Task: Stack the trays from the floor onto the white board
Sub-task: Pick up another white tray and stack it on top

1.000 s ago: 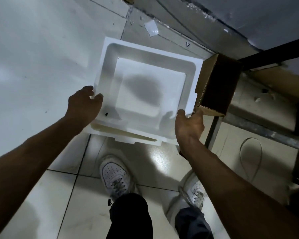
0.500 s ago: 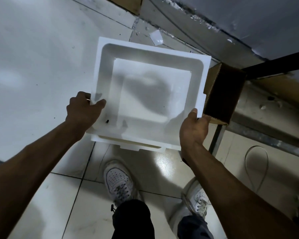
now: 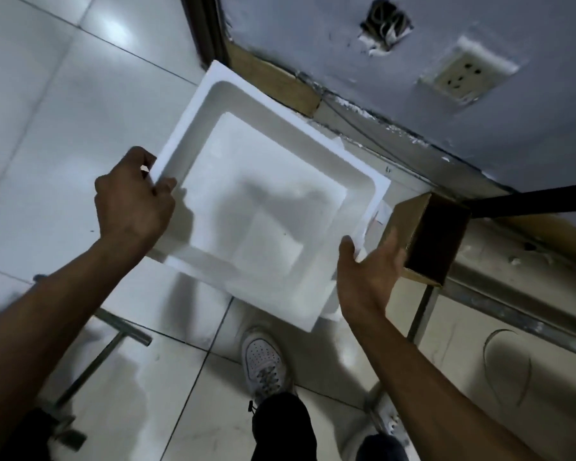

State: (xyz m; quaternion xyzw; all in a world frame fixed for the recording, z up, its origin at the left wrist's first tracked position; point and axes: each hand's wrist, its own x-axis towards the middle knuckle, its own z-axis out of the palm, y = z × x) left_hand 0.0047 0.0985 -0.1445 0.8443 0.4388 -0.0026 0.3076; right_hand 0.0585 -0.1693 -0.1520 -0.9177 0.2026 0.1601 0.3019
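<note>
Carrying the tray: left hand fingers pinching its rim, right hand spread open; next, regrip.

No text, label, brand or number can be read anywhere; small floor marks stay illegible

Glossy pale floor tiles catch the light at ten o'clock, while a grey wall at one o'clock carries a white socket and a broken hole with wires above a crumbling skirting.
</note>
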